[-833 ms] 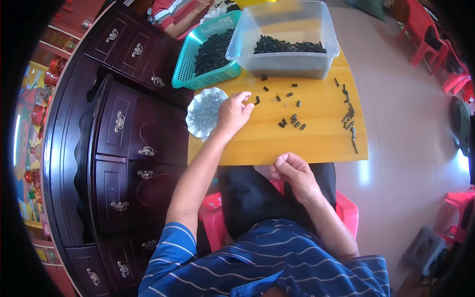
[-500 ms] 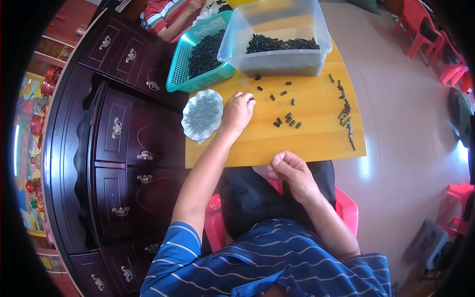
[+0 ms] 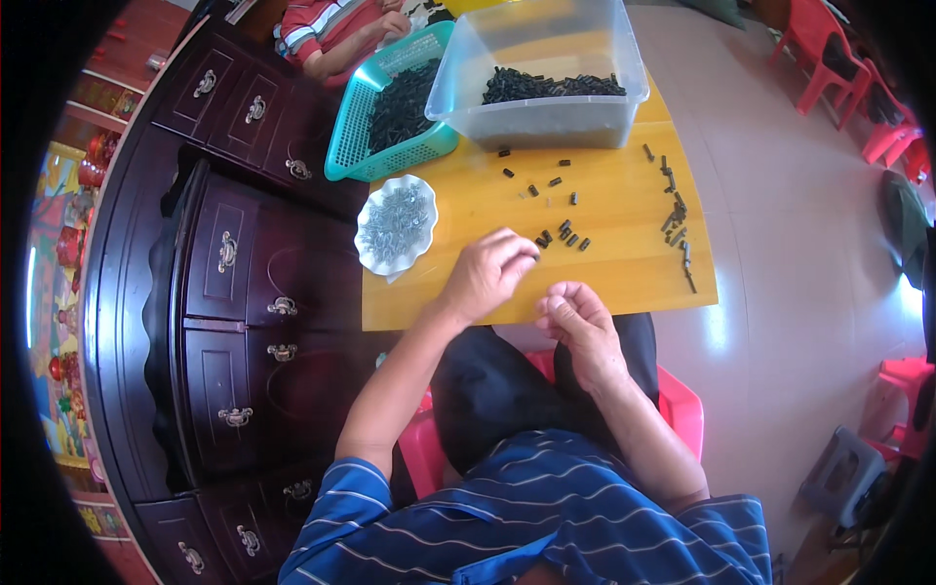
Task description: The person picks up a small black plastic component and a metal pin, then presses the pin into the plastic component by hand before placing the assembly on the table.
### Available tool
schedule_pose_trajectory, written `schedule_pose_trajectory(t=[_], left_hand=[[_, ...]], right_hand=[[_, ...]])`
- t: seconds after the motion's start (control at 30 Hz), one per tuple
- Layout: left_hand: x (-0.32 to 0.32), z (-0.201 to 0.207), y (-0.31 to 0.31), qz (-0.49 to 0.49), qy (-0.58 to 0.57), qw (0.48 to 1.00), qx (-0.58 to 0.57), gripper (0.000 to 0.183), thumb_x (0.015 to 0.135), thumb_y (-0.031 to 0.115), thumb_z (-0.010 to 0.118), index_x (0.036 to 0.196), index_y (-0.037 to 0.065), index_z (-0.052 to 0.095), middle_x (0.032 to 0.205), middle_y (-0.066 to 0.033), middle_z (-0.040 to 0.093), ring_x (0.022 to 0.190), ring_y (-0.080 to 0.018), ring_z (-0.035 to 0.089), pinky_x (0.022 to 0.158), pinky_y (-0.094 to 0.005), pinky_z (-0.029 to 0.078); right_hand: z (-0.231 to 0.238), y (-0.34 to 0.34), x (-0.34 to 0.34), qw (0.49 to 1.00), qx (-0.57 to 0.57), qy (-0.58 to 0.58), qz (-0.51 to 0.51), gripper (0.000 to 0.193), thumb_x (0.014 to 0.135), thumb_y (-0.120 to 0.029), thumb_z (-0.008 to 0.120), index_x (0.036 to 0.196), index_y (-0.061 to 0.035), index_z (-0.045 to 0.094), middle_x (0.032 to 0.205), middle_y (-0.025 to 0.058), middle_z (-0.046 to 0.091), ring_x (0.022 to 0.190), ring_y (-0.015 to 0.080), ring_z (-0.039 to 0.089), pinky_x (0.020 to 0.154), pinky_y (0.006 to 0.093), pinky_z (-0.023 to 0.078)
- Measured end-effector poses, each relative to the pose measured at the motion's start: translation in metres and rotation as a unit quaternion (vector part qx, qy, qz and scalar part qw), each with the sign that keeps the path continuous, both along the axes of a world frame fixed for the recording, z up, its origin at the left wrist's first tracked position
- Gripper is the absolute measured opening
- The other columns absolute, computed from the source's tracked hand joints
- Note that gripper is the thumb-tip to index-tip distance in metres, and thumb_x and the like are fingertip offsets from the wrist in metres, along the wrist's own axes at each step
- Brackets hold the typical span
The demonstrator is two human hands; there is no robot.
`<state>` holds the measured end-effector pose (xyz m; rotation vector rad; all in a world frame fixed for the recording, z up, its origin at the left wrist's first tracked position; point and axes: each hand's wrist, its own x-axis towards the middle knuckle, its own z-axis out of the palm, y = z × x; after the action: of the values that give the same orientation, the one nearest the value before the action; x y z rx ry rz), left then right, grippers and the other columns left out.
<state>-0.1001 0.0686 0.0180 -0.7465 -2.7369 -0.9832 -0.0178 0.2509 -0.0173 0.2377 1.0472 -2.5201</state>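
Observation:
My left hand [image 3: 484,277] is over the table's near part, its thumb and fingers pinched on a small black cylinder [image 3: 536,257] that barely shows at the fingertips. Close by on the right, at the table's near edge, my right hand [image 3: 585,330] is closed, thumb against curled fingers; whatever it may hold is hidden. Just beyond the hands lies a cluster of short black cylinders [image 3: 565,232]. More single ones, such as a black piece [image 3: 573,198], are scattered farther back. A white scalloped bowl [image 3: 394,267] of small clear-grey pieces sits left of my left hand.
A translucent bin [image 3: 536,127] and a teal basket [image 3: 414,146], both holding black pieces, stand at the far side. Longer dark pieces [image 3: 677,216] line the yellow table's [image 3: 468,317] right side. Dark drawers [image 3: 224,292] border the left. Another person's arm [image 3: 356,49] shows beyond the basket.
My left hand has come from beside the bowl toward me and rightward, near my right hand. The right hand has risen slightly. The other person's hand has shifted near the basket.

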Motion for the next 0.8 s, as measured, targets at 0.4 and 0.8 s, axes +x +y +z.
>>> schedule_pose_trajectory(t=[0.4, 0.8], left_hand=[[0.041, 0.025, 0.019, -0.070, -0.022, 0.997, 0.022, 0.010, 0.092, 0.003, 0.070, 0.102, 0.002, 0.070, 0.090, -0.0093, 0.068, 0.078, -0.0245, 0.069, 0.069, -0.0359, 0.055], [-0.040, -0.019, -0.030, 0.155, -0.335, 0.858, 0.357, 0.016, 0.099, 0.020, 0.068, 0.101, 0.004, 0.070, 0.081, 0.0013, 0.066, 0.069, -0.0096, 0.063, 0.061, -0.0229, 0.053]], right_hand=[[-0.015, 0.002, -0.002, 0.999, -0.045, -0.003, -0.020, 0.015, 0.104, -0.021, 0.065, 0.111, -0.0075, 0.064, 0.093, 0.0010, 0.069, 0.081, 0.0082, 0.064, 0.076, 0.0236, 0.052], [-0.009, 0.002, -0.001, 0.998, -0.046, -0.030, -0.009, 0.014, 0.104, -0.021, 0.064, 0.113, -0.0101, 0.066, 0.094, -0.0004, 0.068, 0.079, 0.0090, 0.064, 0.077, 0.0246, 0.051]])
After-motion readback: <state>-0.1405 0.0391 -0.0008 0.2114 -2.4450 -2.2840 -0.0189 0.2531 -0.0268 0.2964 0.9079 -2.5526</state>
